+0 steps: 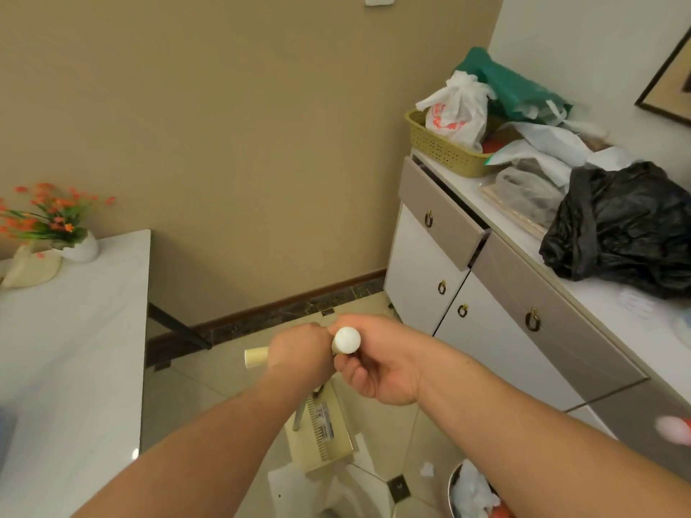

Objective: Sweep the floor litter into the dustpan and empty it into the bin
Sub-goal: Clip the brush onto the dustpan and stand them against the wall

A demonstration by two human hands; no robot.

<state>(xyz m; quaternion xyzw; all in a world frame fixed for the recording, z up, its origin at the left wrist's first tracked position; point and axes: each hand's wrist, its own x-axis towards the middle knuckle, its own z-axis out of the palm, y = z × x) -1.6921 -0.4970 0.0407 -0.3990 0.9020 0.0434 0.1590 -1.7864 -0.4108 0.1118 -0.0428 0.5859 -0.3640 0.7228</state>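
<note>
A person's left hand [299,349] closes around a cream handle [256,357] whose end juts out toward nine o'clock, while the right hand [377,362] wraps its fingers round a pole topped by a white rounded cap [347,340]; the two hands are touching at the centre of the view. Below them, toward six o'clock, a cream dustpan [329,439] with a comb-toothed edge hangs over the tiled floor [179,398], its metal stem running up toward the hands. Which handle belongs to the broom cannot be told; no bristles show. A scrap of white litter [426,469] lies on the tiles at five o'clock, just beside the bin [454,484], whose rim peeks out beneath the right forearm, already holding crumpled white waste. To do the sweep well, the pan's lip probably needs to sit flat on the tiles, with short strokes drawing the scrap in. A white surface [74,330] sits at nine o'clock, a cabinet [486,293] at two.
</note>
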